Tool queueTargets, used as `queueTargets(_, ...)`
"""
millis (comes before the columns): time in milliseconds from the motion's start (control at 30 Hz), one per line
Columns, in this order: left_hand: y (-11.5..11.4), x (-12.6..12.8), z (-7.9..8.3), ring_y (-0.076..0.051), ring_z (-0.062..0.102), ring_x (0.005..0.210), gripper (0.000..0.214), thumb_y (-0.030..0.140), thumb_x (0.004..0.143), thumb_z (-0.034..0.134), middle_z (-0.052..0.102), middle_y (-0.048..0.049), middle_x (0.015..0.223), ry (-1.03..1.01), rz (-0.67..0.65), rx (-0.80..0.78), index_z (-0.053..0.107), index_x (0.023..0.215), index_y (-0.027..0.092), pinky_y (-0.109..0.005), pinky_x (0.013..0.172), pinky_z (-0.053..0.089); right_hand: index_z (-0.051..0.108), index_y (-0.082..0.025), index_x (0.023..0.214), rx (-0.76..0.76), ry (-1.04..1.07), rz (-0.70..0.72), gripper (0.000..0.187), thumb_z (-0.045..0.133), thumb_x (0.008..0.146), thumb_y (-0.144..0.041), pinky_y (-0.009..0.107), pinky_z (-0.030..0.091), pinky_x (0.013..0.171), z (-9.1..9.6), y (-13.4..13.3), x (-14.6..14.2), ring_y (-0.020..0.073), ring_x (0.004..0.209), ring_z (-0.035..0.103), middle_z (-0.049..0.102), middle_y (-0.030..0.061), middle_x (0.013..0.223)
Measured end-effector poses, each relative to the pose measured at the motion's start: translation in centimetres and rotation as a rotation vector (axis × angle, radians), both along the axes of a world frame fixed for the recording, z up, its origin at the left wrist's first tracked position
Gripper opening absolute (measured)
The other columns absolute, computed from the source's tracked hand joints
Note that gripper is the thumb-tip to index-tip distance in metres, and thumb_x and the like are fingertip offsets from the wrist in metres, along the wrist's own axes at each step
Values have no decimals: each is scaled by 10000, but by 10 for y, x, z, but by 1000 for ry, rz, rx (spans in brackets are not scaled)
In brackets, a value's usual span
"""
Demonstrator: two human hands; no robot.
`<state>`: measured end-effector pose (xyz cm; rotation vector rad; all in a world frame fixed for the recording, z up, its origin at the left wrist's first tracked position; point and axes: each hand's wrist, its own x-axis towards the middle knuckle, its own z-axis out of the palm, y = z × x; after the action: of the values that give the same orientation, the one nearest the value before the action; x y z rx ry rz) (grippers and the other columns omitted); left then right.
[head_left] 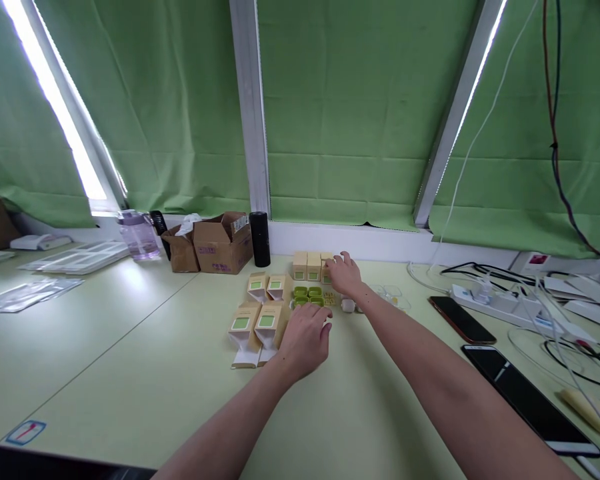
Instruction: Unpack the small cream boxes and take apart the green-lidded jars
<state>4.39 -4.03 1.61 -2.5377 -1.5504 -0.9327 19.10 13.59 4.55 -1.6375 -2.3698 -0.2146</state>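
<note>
At the far side of the table stands a row of small closed cardboard boxes (307,265) with green windows. My right hand (346,275) is at the right end of this row, fingers bent round the rightmost box (326,277). Nearer to me, my left hand (307,337) hovers with loosely bent fingers apart, and nothing shows in it. Just beyond it sit several small green containers (308,292), partly covered by its fingers. Open-flapped boxes (257,323) lie to its left. Small yellowish pieces (329,299) and a white piece (348,305) rest between the hands and forearm.
Behind are a brown carton (223,247), a black cylinder (260,240) and a lilac bottle (139,235). On the right lie two phone-like devices (463,320), a power strip (510,310) and tangled cables. Clear plastic pieces (393,293) lie beyond my right forearm.
</note>
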Motion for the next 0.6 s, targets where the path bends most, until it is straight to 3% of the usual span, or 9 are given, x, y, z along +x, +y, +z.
queueTargets(133, 0, -1, -1, -270, 621, 967, 160, 132, 907, 546, 704, -88, 991, -1, 1, 13, 638, 1015, 207, -441, 892, 470, 589, -212, 1301, 4, 40, 11, 484, 604, 849, -37, 385, 370, 975, -3, 0, 0, 322, 1316, 415, 699, 131, 1234)
queueTargets(333, 1, -4, -1, -272, 630, 972, 169, 111, 908, 544, 716, -83, 1008, -52, -1, 53, 639, 1014, 203, -438, 886, 479, 577, -218, 1172, 87, 220, 9, 286, 581, 905, -116, 384, 425, 891, 7, -8, 8, 303, 1138, 546, 710, 122, 1154)
queueTargets(533, 5, -6, -1, -267, 643, 950, 176, 111, 908, 545, 723, -80, 991, -171, 40, 125, 637, 1029, 200, -430, 880, 489, 456, -247, 1261, 172, 469, 34, 319, 550, 957, -259, 361, 512, 853, 17, -46, 39, 245, 1158, 585, 614, 100, 1319)
queueTargets(600, 7, -6, -1, -260, 647, 919, 171, 116, 908, 543, 717, -79, 963, -220, 49, 124, 638, 1025, 198, -419, 865, 497, 470, -259, 1218, 151, 714, 132, 327, 596, 917, -284, 371, 537, 848, 13, -68, 52, 237, 1101, 615, 629, 77, 1261)
